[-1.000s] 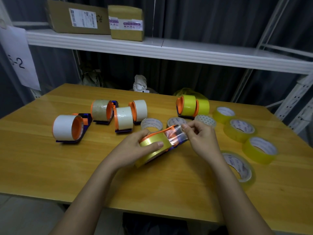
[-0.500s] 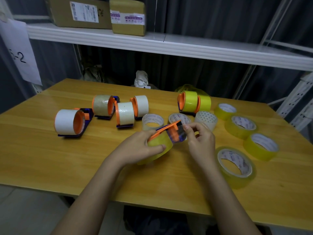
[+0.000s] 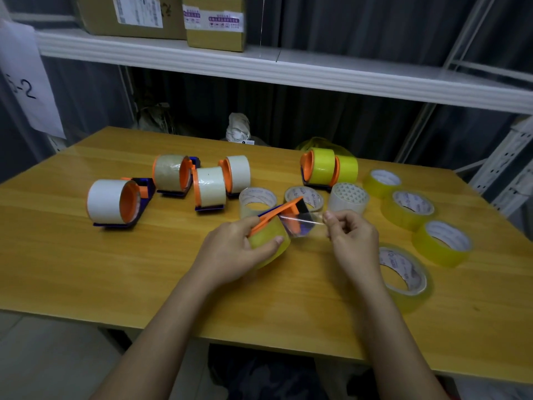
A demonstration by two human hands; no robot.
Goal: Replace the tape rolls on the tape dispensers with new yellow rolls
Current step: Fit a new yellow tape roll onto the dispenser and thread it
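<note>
Yellow roll (image 3: 269, 244) in its dispenser (image 3: 284, 213) is gripped by the left hand (image 3: 230, 255) over the counter (image 3: 86, 264); thin, sticky tape end (image 3: 302, 223) (probably wrinkles easily) is pinched by the right hand (image 3: 353, 243).

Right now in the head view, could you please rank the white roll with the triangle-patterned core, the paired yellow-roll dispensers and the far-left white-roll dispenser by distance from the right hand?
From the right hand:
1. White roll with the triangle-patterned core, just beyond it.
2. Paired yellow-roll dispensers, farther back.
3. Far-left white-roll dispenser, across the table, on the left.
</note>
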